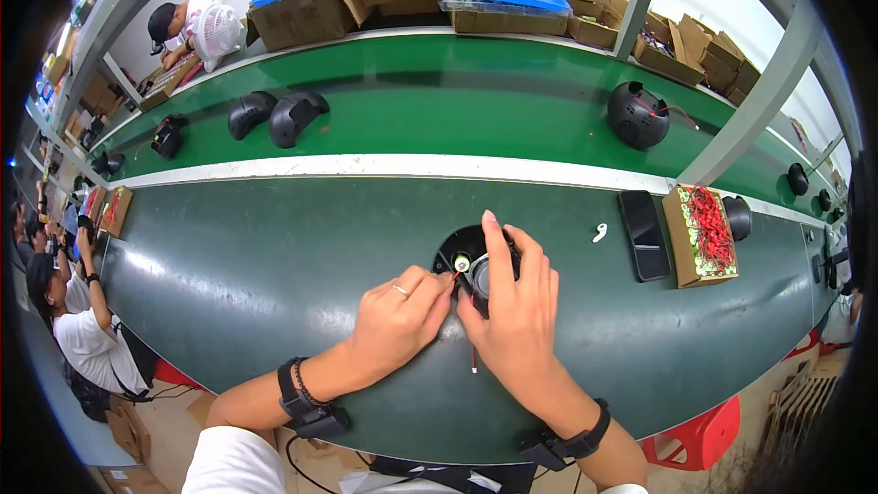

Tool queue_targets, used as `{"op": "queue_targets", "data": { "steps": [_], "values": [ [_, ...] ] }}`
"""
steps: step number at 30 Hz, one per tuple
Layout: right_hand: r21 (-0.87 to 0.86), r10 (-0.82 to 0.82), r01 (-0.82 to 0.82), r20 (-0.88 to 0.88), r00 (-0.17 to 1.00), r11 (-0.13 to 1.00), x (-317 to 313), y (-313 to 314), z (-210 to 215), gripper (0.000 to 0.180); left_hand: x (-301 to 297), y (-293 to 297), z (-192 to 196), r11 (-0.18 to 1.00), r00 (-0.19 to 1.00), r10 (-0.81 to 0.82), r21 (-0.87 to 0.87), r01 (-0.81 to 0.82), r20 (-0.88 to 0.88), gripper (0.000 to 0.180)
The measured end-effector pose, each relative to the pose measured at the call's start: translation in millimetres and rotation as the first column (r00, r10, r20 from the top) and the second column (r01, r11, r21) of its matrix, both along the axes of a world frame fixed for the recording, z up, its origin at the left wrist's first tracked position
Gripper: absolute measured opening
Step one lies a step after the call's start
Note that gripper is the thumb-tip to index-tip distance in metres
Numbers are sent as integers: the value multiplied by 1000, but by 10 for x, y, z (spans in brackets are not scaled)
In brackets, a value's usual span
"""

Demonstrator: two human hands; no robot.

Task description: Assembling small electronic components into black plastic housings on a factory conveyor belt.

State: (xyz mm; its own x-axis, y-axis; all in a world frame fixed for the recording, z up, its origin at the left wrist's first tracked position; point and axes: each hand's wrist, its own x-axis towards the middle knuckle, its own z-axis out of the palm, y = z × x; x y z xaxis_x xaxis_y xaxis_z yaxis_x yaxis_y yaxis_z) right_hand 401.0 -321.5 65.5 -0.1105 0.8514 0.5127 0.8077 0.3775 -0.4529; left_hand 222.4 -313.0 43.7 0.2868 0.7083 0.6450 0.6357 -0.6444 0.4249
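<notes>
In front of me on the bench lies an open round black plastic housing [459, 242]. Inside it are a grey round speaker [479, 276] and a small pale green round part [462, 263] with red wire at it. The thumb and fingers of my left hand [402, 311] are pinched together at the red wire [456, 275] on the housing's left side. My right hand [519, 311] grips the housing from the right, its thumb at the near edge and its fingers over the far side. A thin lead with a white connector [474, 369] hangs below the housing.
Right of my hands lie a white earbud [600, 232], a black phone [644, 236] and a cardboard box of red-wired parts [675, 238]. Black housings [299, 117] sit on the green conveyor [457, 101] beyond. Another person [91, 329] works at left; a red stool [697, 434] stands below right.
</notes>
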Motion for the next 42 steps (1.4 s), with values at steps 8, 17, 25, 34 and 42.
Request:
{"op": "queue_targets", "data": {
  "steps": [8, 17, 25, 34, 42],
  "values": [
    [-23, -42, 39, -127, 991, 999, 7, 86, -47, 80, -34, -8, 30, 996, 990, -70, -66, 62, -126, 20],
    [-16, 31, -34, -170, 985, 999, 54, 128, -52, 81, -147, 497, 36, 668, 756, -263, -452, 591, 600, 75],
    [15, 67, -66, -167, 984, 998, 266, 123, -22, 91, 6, 594, -3, 432, 621, -247, -489, 758, 744, 78],
    [43, 145, -139, -287, 947, 989, 354, 177, 20, 34, -11, 605, 7, 784, 748, -137, -390, 483, 650, 78],
    [-91, 63, -147, -601, 797, 985, 163, 94, 26, 27, -53, 565, -6, 938, 915, -195, -204, 279, 354, 82]
  ]
}}
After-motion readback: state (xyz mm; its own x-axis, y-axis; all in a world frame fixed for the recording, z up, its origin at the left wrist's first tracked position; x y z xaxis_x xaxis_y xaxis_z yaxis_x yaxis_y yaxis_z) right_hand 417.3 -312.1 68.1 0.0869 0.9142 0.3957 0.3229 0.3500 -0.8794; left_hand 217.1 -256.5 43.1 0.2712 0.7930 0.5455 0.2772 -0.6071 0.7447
